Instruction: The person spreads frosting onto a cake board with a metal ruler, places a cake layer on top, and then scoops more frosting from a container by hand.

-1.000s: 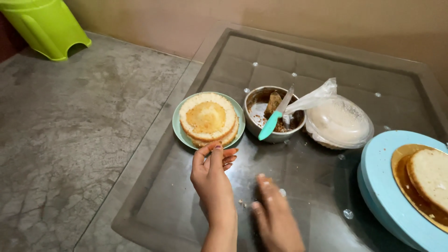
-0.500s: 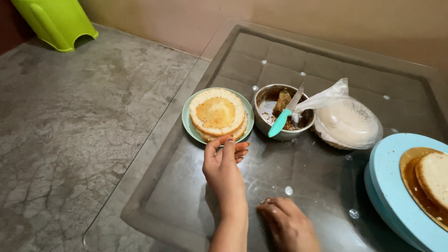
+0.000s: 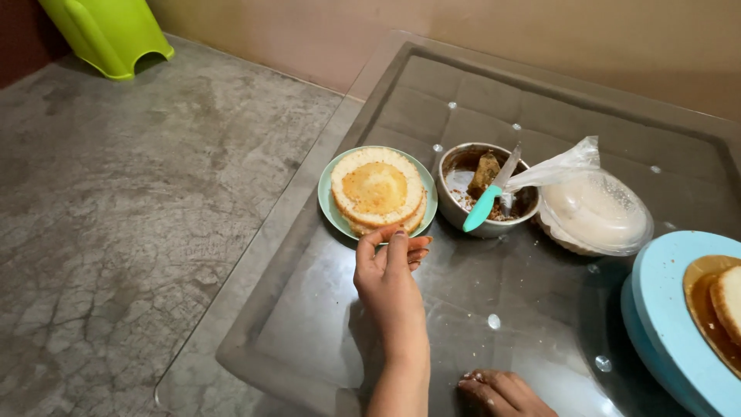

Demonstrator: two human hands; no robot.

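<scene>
We hold our left hand [image 3: 390, 270] up over the glass table [image 3: 324, 324], forearm rising from the bottom edge, fingers curled loosely inward with the thumb arched toward them — they grip nothing, and the fingertips hover just at the near rim of the green plate [image 3: 330, 212]. Whether they touch that rim we cannot tell. Our right hand [image 3: 502, 390] lies low at the bottom edge, fingers flat on the glass and spread a little, holding nothing; most of it is cut off by the frame. The plate is small, round and pale green, and it carries a stack of round cake layers [image 3: 377, 189], golden in the middle with paler, crumbly edges. Just beside it to the right stands a metal bowl [image 3: 455, 212], smeared brown inside, with crumbs, a brown lump and a knife [image 3: 486, 202] with a teal handle leaning on its rim. Next to the bowl sits a clear plastic bag [image 3: 590, 212] over something round and pale. At the far right a light blue turntable [image 3: 664, 309] bears a brown board with more cake — only part shows. The floor [image 3: 116, 201] to the left is rough grey concrete.
</scene>
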